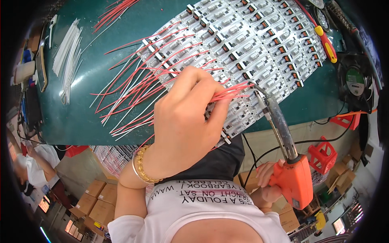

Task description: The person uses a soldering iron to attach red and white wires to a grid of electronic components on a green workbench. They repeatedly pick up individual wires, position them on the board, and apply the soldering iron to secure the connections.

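My left hand (184, 117) is closed on a bundle of thin red wires (233, 91), pinching their ends over a white panel of small circuit boards (251, 44). A gold bracelet sits on that wrist. My right hand (269, 182) grips the orange handle of a soldering gun (289, 178), whose long metal tip (259, 91) reaches up to the wire ends on the panel. Many red and white wires (129, 93) fan out from the panel's left edge across the green table (101, 121).
Loose white wires (69, 52) lie at the table's left, red ones (115, 12) at the top. A red-and-yellow screwdriver (326, 42) and a black fan (354, 81) sit at the right. Cardboard boxes (95, 200), red stools (324, 154) and another person (32, 166) are on the floor side.
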{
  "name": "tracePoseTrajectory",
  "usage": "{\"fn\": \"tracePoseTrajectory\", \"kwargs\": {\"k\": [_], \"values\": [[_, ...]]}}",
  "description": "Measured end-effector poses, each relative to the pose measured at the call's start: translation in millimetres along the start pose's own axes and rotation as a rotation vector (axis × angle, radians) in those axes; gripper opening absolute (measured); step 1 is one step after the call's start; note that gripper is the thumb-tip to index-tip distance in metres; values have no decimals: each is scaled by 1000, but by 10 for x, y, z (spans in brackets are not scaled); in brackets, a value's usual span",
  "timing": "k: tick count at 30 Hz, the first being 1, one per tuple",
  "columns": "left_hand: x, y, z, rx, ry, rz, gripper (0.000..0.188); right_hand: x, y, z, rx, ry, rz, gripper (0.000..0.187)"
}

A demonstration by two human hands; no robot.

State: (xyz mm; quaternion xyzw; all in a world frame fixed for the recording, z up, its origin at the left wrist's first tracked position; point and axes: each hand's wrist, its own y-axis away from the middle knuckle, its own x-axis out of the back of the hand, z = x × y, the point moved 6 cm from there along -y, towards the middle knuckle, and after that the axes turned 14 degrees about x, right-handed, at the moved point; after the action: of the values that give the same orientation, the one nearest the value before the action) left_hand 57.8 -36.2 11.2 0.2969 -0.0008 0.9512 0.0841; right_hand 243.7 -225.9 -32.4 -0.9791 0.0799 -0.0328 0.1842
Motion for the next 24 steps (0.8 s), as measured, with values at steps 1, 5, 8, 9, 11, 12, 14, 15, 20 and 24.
{"fn": "tracePoseTrajectory", "kwargs": {"k": [1, 5, 8, 9, 11, 12, 14, 15, 20, 24], "values": [[-25, -12, -6, -29, -22, 15, 13, 12, 15, 0, 9, 1, -25, 77], [-38, -31, -4, -83, -58, 47, 14, 71, 118, -14, -179, 311, 17, 38], [-56, -11, -30, -124, -60, 86, 14, 122, 213, 32, -113, 342, -32, 52], [-60, -19, -26, -135, -53, 92, 14, 164, 288, 66, -75, 329, -31, 61], [-65, -10, -24, -153, -46, 117, 14, 282, 525, 156, -47, 343, 19, 69], [-53, -5, -34, -105, -43, 101, 14, 345, 686, 189, -61, 368, 64, 67], [-6, 4, -16, -17, -30, 65, 14, 424, 912, 191, -85, 428, 163, 65], [0, 3, -20, -21, -26, 62, 14, 448, 958, 199, -77, 437, 160, 66], [-53, -14, 4, -43, -2, 46, 14, 280, 547, 96, 35, 415, -32, 73], [-33, -4, -11, -41, -18, 56, 13, 159, 342, 52, -51, 348, 24, 80]]}}
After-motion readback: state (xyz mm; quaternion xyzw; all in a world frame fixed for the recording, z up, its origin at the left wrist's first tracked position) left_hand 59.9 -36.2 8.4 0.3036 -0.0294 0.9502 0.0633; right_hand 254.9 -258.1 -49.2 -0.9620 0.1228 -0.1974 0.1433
